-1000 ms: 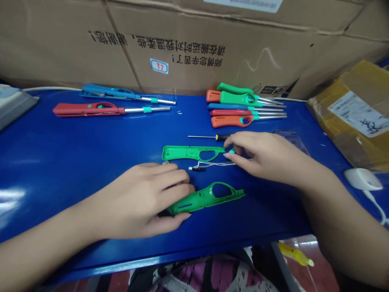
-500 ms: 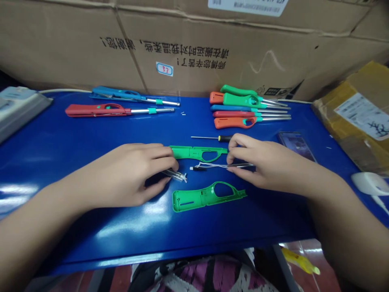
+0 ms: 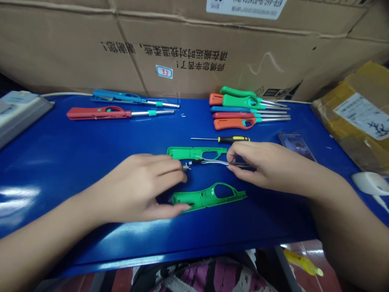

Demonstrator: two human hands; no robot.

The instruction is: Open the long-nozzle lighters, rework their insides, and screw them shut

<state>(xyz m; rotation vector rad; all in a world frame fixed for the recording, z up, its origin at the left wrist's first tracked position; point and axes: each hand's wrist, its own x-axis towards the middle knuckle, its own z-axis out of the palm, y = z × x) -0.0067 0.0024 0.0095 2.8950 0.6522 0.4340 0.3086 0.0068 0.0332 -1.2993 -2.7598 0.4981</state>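
My right hand (image 3: 261, 162) pinches a thin metal lighter tube (image 3: 243, 165). White wires (image 3: 215, 162) run left from it to a small black igniter piece (image 3: 197, 161). My left hand (image 3: 148, 186) has its thumb spread away from its fingers. The white tip (image 3: 186, 166) of the clear fuel tank shows just past those fingers; the rest is hidden behind them. The left thumb lies over the end of the nearer green lighter shell half (image 3: 209, 196). Behind the wires lies the other green shell half (image 3: 185, 153).
A yellow-black screwdriver (image 3: 232, 140) lies behind the parts. Several assembled lighters (image 3: 235, 115) are at the back right, and red (image 3: 100, 112) and blue (image 3: 118, 96) ones at the back left. A large cardboard box (image 3: 182, 52) stands behind. A phone (image 3: 296, 145) lies right.
My left hand has shifted right and its thumb has parted from the fingers, away from the fuel tank. The igniter end of the wires has risen slightly. The right hand stays nearly in place.
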